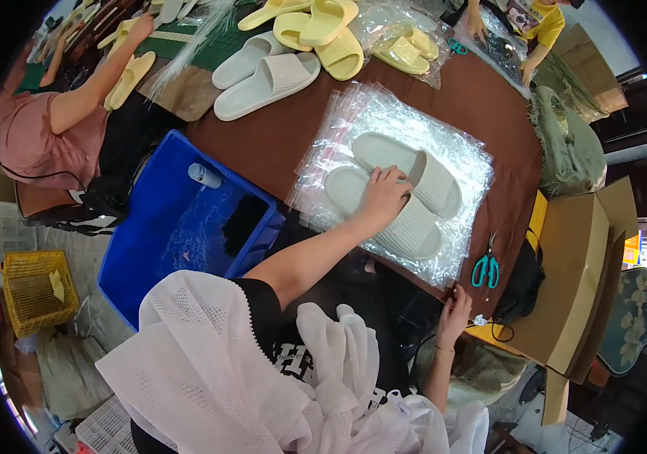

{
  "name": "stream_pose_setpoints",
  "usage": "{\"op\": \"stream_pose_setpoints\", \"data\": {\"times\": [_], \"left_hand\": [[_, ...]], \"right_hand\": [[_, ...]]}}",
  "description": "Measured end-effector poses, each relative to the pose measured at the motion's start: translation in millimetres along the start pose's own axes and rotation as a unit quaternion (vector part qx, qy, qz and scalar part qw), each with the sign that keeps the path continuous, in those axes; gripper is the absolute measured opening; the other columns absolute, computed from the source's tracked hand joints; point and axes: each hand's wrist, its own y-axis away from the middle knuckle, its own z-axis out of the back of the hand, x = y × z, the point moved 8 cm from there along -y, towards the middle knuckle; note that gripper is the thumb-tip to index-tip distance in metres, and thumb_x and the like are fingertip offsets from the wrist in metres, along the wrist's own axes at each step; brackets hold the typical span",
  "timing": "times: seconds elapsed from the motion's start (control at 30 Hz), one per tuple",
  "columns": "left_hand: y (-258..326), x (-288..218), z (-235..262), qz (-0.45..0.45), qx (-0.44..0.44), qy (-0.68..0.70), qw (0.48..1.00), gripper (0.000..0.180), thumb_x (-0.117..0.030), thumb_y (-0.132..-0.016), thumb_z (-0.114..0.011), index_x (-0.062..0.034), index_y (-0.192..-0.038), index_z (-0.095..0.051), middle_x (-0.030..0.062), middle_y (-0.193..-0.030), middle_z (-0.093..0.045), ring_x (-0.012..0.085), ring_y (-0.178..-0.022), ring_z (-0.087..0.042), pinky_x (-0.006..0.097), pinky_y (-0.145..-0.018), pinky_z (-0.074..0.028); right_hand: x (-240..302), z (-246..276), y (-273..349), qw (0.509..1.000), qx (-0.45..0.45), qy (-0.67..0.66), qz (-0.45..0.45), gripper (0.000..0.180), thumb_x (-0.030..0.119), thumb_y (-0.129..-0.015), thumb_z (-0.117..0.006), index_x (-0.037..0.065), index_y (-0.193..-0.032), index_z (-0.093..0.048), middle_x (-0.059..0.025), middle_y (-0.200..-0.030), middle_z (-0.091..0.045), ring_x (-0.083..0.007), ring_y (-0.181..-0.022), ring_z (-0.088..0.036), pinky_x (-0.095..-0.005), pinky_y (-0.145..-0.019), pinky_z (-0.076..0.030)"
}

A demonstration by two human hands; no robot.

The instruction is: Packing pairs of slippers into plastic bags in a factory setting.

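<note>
A pair of light grey slide slippers point(414, 238) lies side by side on a stack of clear plastic bags point(463, 163) on the brown-covered table. My left hand point(386, 198) reaches over the near slipper, fingers curled around the inner edges by the straps; the fingertips are partly hidden. At the table's near edge, my right hand point(456, 312) is beside the stack's lower right corner. Its fingers are apart, and nothing shows in them. Teal-handled scissors point(486, 271) lie just beyond it.
Grey slippers point(266, 83) and yellow slippers point(327, 38) lie at the back. A blue bin point(138, 227) holding a white bottle point(204, 175) stands left, an open cardboard box point(577, 280) right. Co-workers sit at the far left and far right, one in a pink top point(43, 140).
</note>
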Motion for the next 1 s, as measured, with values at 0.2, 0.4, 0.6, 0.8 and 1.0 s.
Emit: {"op": "stream_pose_setpoints", "data": {"times": [0.2, 0.4, 0.6, 0.8, 1.0], "left_hand": [[-24, -3, 57, 0.018, -0.099, 0.066, 0.993, 0.014, -0.013, -0.073, -0.062, -0.0103, -0.086, -0.063, 0.0038, -0.095, -0.061, 0.0245, -0.105, -0.052, 0.045, -0.093, -0.032], [-17, 82, 177, 0.074, -0.247, 0.092, 0.962, 0.027, -0.007, -0.071, -0.062, -0.0020, -0.097, -0.063, 0.0142, -0.100, -0.062, 0.0301, -0.098, -0.057, 0.037, -0.086, -0.044], [-9, 197, 263, 0.194, -0.329, 0.072, 0.922, 0.030, -0.006, -0.080, -0.056, -0.0029, -0.110, -0.061, 0.0181, -0.104, -0.063, 0.0301, -0.100, -0.060, 0.035, -0.088, -0.044], [-110, 266, 345, 0.200, -0.275, 0.070, 0.938, 0.033, -0.016, -0.083, -0.053, -0.0076, -0.114, -0.060, 0.0190, -0.108, -0.061, 0.0321, -0.102, -0.057, 0.037, -0.086, -0.044], [-31, 286, 291, 0.261, -0.399, -0.042, 0.878, 0.043, -0.029, -0.083, -0.062, -0.0059, -0.119, -0.054, 0.0174, -0.122, -0.051, 0.0345, -0.112, -0.048, 0.042, -0.096, -0.035]], "right_hand": [[-26, -19, -6, 0.997, 0.040, -0.034, -0.060, 0.024, 0.003, -0.083, -0.052, 0.005, -0.107, -0.053, -0.0129, -0.091, -0.051, -0.0302, -0.080, -0.055, -0.0389, -0.071, -0.045], [-23, -17, -10, 0.999, 0.017, -0.010, -0.041, 0.019, 0.002, -0.081, -0.053, 0.006, -0.100, -0.054, -0.0115, -0.084, -0.049, -0.0297, -0.071, -0.053, -0.0379, -0.064, -0.043], [-28, -19, -9, 0.999, 0.018, 0.024, -0.046, 0.019, 0.002, -0.082, -0.051, 0.006, -0.100, -0.053, -0.0124, -0.084, -0.051, -0.0314, -0.072, -0.053, -0.0399, -0.065, -0.043], [-27, -23, -11, 0.996, 0.052, 0.030, -0.065, 0.019, 0.004, -0.082, -0.050, 0.005, -0.102, -0.051, -0.0145, -0.090, -0.052, -0.0335, -0.082, -0.054, -0.0417, -0.071, -0.043], [-24, -22, -8, 0.995, 0.046, 0.025, -0.083, 0.021, 0.004, -0.083, -0.049, 0.005, -0.104, -0.051, -0.0141, -0.092, -0.053, -0.0328, -0.086, -0.053, -0.0413, -0.074, -0.043]]}}
